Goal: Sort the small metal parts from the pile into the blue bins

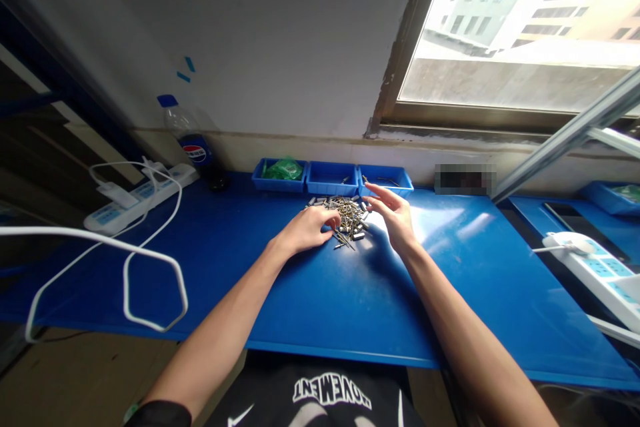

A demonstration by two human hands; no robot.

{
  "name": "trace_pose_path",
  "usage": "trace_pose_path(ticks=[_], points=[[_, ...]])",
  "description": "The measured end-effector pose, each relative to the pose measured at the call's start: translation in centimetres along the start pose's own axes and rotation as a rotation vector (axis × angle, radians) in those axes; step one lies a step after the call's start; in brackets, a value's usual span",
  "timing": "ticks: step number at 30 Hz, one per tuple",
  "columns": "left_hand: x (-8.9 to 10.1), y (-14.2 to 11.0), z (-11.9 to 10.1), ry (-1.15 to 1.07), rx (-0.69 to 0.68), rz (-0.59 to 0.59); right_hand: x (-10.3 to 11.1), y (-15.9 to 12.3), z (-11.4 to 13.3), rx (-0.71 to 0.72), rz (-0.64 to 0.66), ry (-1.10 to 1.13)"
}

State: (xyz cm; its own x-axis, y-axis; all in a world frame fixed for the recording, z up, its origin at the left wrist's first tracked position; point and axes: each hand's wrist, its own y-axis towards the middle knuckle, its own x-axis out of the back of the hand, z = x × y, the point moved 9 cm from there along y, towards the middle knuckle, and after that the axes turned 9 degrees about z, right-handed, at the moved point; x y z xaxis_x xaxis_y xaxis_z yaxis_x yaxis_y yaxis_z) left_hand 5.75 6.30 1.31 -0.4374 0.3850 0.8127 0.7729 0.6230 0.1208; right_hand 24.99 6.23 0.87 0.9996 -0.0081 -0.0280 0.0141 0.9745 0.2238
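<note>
On blue table (pixel 320 293), metal parts (pixel 350 210) mostly heaped, few in middle tray (pixel 330 190) and right tray (pixel 406 181); left hand (pixel 310 228) curled at heap, grip unclear; right hand (pixel 397 217) spread.

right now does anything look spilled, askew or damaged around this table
The metal parts lie in a loose heap on the table, mostly outside the bins, though that may be deliberate. The wall looks ragged beside the window frame, and the white cable loops untidily at left.
</note>
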Motion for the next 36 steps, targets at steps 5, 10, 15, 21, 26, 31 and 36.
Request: trace_pose_path(ticks=[5,10,15,21,26,31,36], points=[[-0.3,0.2,-0.2,0.036,-0.031,0.020,0.5,0.1,-0.1,-0.005,-0.024,0.008],[-0.2,-0.1,-0.5,0.072,-0.037,0.049,0.0,0.1,-0.1,-0.020,0.003,-0.014],[0.3,-0.3,0.2,0.114,0.022,0.067,-0.2,0.0,-0.1,-0.025,0.015,0.000],[1.3,-0.7,0.6,0.122,0.044,0.035,-0.2,-0.1,-0.2,-0.033,0.020,0.009],[2.6,-0.8,-0.1,0.040,0.020,-0.098,-0.7,-0.1,-0.3,-0.048,0.061,0.037],[3.2,-0.8,-0.7,-0.078,-0.018,-0.227,-2.1,-0.5,-0.5,-0.123,0.173,0.031],[3.4,-0.8,-1.3,-0.107,-0.062,-0.307,-3.8,-0.9,-0.4,-0.165,0.300,0.004]])
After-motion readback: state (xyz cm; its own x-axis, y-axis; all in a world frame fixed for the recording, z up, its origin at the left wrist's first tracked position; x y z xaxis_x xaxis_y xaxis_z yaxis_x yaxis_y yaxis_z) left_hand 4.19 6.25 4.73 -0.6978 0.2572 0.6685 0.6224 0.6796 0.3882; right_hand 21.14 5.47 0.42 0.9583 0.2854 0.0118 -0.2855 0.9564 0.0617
